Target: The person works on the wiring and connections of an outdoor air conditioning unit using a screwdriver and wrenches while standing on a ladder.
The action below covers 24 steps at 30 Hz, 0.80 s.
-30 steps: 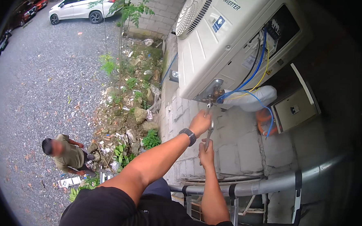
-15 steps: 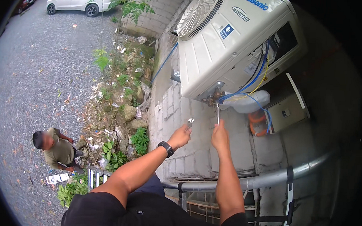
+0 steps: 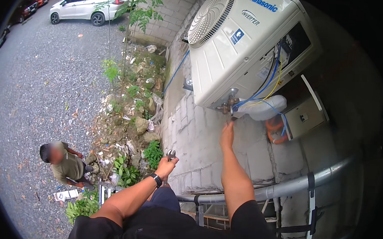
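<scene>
My left hand (image 3: 166, 168), with a watch at the wrist, is closed round an adjustable wrench (image 3: 171, 154); its open jaw sticks up past my fingers, touching nothing. Stretched forward, my right hand (image 3: 227, 135) is closed on another wrench (image 3: 232, 118), mostly hidden by the fingers. That wrench reaches up to the brass valve fittings (image 3: 229, 105) at the lower corner of a white air-conditioner outdoor unit (image 3: 233, 57). Whether its head sits on a nut is too small to tell. Beside the fittings hangs a white wrapped pipe bundle (image 3: 263, 108).
Blue and yellow wires (image 3: 266, 89) run from the unit's side opening to a beige electrical box (image 3: 306, 119). An orange hose coil (image 3: 276, 130) hangs below. A metal rail (image 3: 278, 191) crosses before me. Far below left, a person (image 3: 68, 163) stands on gravel near a ladder (image 3: 105, 190).
My left hand has drawn back down and left with its adjustable wrench, away from the fittings. My right hand has moved slightly up, nearer the fittings. The view has shifted slightly.
</scene>
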Motion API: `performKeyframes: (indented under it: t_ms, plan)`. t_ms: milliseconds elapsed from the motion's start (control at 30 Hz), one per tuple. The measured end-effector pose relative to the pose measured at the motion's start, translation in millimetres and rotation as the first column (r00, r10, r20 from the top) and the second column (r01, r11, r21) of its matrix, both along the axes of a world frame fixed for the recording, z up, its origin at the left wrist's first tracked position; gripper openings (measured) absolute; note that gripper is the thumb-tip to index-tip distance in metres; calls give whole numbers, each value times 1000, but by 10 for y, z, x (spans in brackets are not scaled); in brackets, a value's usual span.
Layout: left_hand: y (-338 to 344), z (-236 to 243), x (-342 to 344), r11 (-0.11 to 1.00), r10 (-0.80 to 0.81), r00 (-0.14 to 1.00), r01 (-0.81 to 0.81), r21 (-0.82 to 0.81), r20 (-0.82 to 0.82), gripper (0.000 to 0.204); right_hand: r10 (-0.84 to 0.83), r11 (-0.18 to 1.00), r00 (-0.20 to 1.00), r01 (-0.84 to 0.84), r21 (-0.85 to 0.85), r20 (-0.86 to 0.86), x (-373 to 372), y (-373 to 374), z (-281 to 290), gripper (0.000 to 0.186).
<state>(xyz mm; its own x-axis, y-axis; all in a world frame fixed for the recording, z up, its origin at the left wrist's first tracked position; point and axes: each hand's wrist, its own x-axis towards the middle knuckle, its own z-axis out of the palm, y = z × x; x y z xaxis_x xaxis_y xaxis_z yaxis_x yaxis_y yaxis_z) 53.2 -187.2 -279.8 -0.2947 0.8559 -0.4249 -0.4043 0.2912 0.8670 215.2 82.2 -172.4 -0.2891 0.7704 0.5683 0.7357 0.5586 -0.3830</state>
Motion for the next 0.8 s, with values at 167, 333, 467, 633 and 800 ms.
performKeyframes:
  t_ms: [167, 333, 467, 633, 800]
  plan:
    - [704, 662, -55, 937, 148, 944, -229, 264, 295, 29, -86, 981, 996, 84, -177, -4, -327, -296, -100, 25]
    - [1009, 1125, -33, 899, 59, 949, -184, 397, 309, 27, -81, 964, 994, 95, -249, 67, 89, -793, 90, 24]
    - [943, 958, 59, 915, 70, 958, -173, 364, 280, 25, -45, 965, 935, 131, -226, 350, -49, -955, 852, 21]
    - [644, 515, 308, 969, -3, 953, -72, 238, 303, 29, -50, 970, 885, 153, -187, 464, -65, -939, 1099, 23]
    - [494, 252, 153, 996, -44, 947, 16, 91, 319, 45, -56, 969, 868, 167, -183, 494, -261, -930, 1268, 23]
